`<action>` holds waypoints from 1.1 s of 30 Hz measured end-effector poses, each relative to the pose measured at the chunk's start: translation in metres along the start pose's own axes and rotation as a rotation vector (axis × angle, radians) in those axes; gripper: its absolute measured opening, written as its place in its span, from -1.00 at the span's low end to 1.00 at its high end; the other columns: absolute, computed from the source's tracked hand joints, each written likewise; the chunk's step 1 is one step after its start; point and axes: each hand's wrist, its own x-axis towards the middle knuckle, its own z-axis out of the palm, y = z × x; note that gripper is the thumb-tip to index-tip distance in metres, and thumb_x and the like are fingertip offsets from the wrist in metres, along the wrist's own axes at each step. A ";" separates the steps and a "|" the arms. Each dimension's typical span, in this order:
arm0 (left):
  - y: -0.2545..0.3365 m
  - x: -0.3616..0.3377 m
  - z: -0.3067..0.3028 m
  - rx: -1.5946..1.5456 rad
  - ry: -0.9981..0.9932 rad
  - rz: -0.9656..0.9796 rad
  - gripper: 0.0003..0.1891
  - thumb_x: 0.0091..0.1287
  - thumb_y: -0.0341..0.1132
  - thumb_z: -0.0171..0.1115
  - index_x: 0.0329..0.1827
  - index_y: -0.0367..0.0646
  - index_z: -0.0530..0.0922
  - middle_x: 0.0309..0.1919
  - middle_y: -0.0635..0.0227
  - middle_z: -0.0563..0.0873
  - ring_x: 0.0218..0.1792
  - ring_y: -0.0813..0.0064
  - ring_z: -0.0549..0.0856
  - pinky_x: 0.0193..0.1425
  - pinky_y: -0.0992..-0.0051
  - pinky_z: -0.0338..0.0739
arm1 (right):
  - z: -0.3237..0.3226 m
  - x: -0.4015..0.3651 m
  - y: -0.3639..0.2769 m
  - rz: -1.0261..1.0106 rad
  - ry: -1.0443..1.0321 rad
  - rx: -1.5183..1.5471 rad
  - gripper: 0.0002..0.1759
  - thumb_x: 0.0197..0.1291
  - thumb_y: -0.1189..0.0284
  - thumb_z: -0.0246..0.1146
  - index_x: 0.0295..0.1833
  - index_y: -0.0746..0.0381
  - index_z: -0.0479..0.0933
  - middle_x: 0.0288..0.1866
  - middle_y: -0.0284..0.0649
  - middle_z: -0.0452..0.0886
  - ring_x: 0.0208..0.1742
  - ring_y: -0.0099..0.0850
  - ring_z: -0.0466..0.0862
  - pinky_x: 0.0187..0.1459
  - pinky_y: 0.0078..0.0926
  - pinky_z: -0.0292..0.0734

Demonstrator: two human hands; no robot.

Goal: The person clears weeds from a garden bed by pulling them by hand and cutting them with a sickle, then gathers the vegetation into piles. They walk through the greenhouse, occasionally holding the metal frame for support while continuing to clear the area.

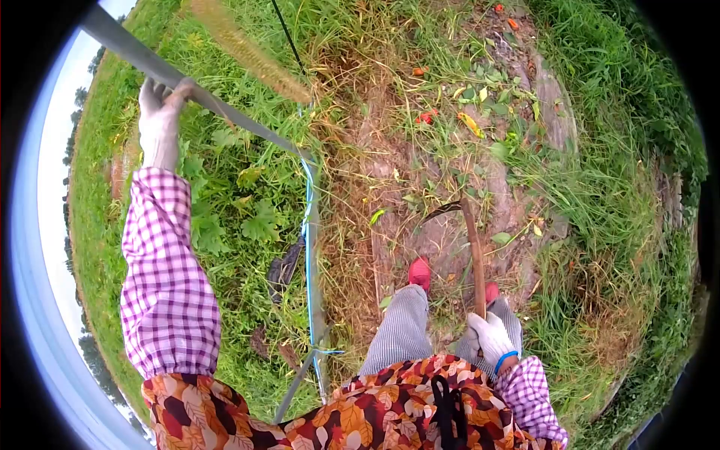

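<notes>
My left hand [159, 112], in a pale glove with a pink checked sleeve, is raised and closed around a long grey pole [225, 112] that slants from the upper left down to a post. My right hand [491, 336], in a white glove, grips the brown wooden handle of a sickle [472, 247]; its dark curved blade points left above the bare earth. My two feet in red shoes [420, 271] stand on the dirt path just below the blade.
A grey upright post [315, 262] with blue string [307, 225] tied along it stands left of my legs. Leafy green plants [255, 221] grow left of it. A bare dirt path [450, 172] with scattered leaves runs ahead, tall grass [622, 187] on the right.
</notes>
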 end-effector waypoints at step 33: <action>0.014 0.016 0.051 -0.135 0.656 0.210 -0.66 0.46 -0.29 -0.09 0.03 -0.42 0.51 -0.65 0.48 0.33 -0.60 0.62 0.31 -0.26 0.47 0.36 | 0.122 0.242 -0.132 0.083 -0.521 -0.939 -0.60 0.28 0.21 0.17 -0.10 0.40 0.48 -0.42 -0.11 0.58 -0.44 -0.30 0.60 -0.35 -0.32 0.50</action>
